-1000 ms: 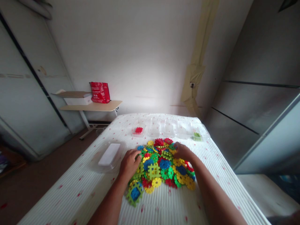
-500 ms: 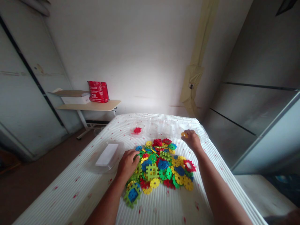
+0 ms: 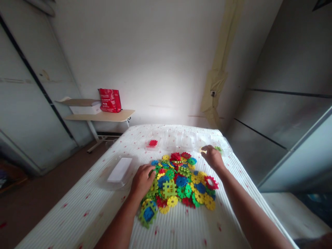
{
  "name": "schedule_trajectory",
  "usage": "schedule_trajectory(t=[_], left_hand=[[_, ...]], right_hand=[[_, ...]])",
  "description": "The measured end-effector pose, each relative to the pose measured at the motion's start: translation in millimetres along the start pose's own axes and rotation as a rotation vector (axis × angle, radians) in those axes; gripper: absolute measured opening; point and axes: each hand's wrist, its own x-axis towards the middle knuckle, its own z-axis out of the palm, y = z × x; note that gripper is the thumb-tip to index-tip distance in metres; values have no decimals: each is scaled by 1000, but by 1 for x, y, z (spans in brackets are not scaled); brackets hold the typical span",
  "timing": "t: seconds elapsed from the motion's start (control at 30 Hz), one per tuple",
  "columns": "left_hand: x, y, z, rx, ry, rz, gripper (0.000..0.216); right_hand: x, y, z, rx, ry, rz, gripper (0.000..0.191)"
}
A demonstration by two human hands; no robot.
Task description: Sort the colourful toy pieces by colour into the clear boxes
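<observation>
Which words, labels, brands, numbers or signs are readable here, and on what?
No text reads for certain.
Shiny red bag on the pale wood-look side table: several lines of white print, too blurred to read.
White flat rectangle left of the pile: no print visible.
Pile of red, yellow, green and blue plastic pieces: no lettering visible.

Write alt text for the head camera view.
A person's left hand is at the left edge of a pile of red, yellow, green and blue slotted plastic pieces on a white ribbed cover; the right hand is at a yellow piece by clear plastic containers behind. A red bag stands on a side table.
</observation>
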Motion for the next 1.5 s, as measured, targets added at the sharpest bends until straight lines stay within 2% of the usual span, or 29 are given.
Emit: schedule_trajectory(t=[0.2,0.37,0.5,0.63,0.8,1.0,1.3,1.5], left_hand=[[-1,1,-1,6,-21,-10,23],[0,4,-5,6,6,11,22],[-1,15,-14,-26,14,89,21],[-3,29,-20,-37,-103,189,17],[-8,37,-22,48,-232,246,41],[-9,39,-21,102,-297,253,49],[-8,44,-24,83,-291,209,36],[-7,43,-24,3,-223,135,23]], right_hand=[[-39,11,14,46,-118,-128,25],[-55,30,25,58,-77,8,25],[-56,35,31,71,-51,54,25],[-56,34,35,20,-33,27,24],[-57,34,35,-12,-53,22,26],[-58,32,33,5,-47,40,24],[-57,32,34,-16,-52,28,24],[-58,31,32,-10,-61,21,24]])
